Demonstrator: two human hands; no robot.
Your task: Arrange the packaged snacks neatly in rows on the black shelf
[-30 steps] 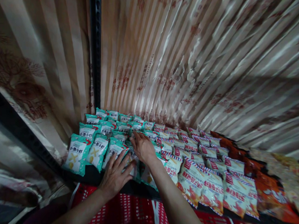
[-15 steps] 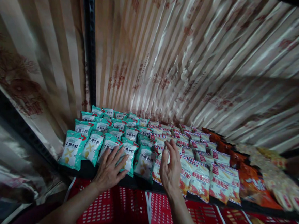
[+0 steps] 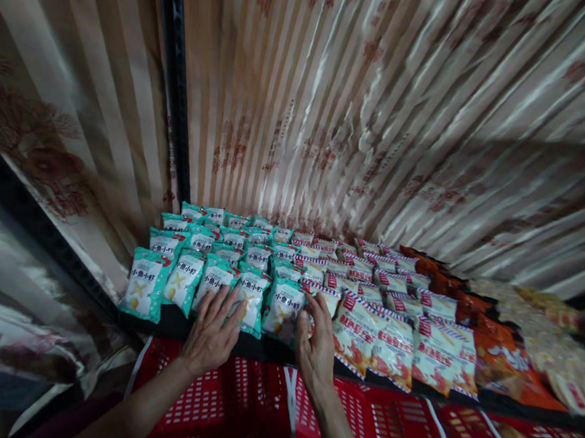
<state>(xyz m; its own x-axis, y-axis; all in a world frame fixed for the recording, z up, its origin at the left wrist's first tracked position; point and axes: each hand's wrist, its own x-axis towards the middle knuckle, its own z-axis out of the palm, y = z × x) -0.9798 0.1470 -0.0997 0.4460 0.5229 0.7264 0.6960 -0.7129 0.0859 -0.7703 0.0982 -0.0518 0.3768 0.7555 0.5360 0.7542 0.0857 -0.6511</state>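
Rows of teal-and-white snack bags (image 3: 181,280) stand tilted back on a dark shelf (image 3: 172,323). My left hand (image 3: 213,331) lies with fingers spread over the lower part of two front teal bags, gripping neither. At the right end of the teal front row, my right hand (image 3: 317,341) is upright with its fingers extended. Its fingertips are by the edge of the last teal bag (image 3: 282,306) and a white snack bag with a striped edge (image 3: 323,299); whether they touch is unclear. More white bags with orange pictures (image 3: 394,348) stand to its right.
Red perforated baskets (image 3: 210,411) sit below the shelf's front edge. Orange bags (image 3: 507,357) and pale packs (image 3: 557,354) continue to the right. A striped, flowered curtain (image 3: 290,112) hangs behind, with a black metal post (image 3: 179,107) at the left.
My right hand has moved left, from the white bags to the end of the teal row. My left hand stays at nearly the same front bags. The view has shifted slightly.
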